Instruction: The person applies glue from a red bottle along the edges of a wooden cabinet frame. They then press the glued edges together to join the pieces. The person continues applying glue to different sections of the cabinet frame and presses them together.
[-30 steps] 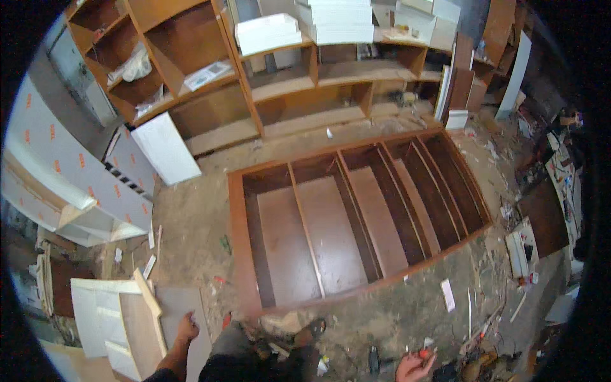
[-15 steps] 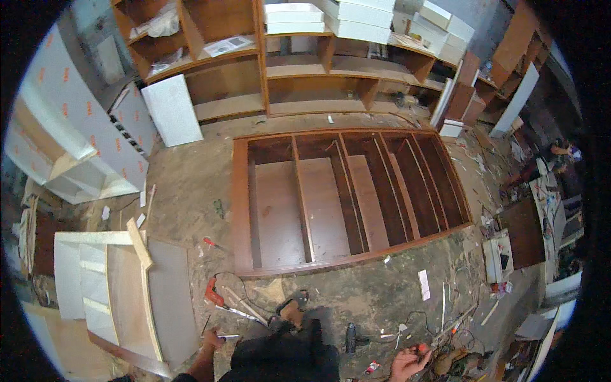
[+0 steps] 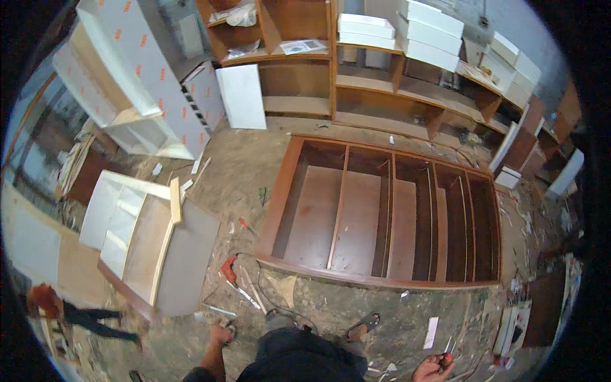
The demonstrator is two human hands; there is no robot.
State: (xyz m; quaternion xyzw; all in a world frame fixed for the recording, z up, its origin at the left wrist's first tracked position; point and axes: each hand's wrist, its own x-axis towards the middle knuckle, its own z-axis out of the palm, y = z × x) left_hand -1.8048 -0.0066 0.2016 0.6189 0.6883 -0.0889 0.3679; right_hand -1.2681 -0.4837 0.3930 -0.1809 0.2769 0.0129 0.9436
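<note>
At the lower edge, left of my dark clothing, is my left hand (image 3: 223,333); its fingers are curled round something too small to make out. Farther right, my right hand (image 3: 433,369) is closed on a red-handled screwdriver (image 3: 448,358), its thin shaft pointing up and away. Ahead lies a long reddish-brown wooden cabinet frame (image 3: 337,275) on its back, its compartments facing up; neither hand touches it. A red power drill (image 3: 228,267) with a dark cord rests on the floor between the cabinet and my left hand.
To the left lies a pale partitioned cabinet (image 3: 167,254); beyond stands a tall white one (image 3: 137,70). Brown shelving (image 3: 333,70) with white drawers (image 3: 433,35) lines the back. A person in dark trousers (image 3: 95,321) is at lower left. Wood scraps and a white strip (image 3: 431,332) litter the floor.
The view has turned, shifting the cabinet and shelving rightward. My right hand still grips the red-handled tool, its shaft now showing. A person has come into view at the lower left.
</note>
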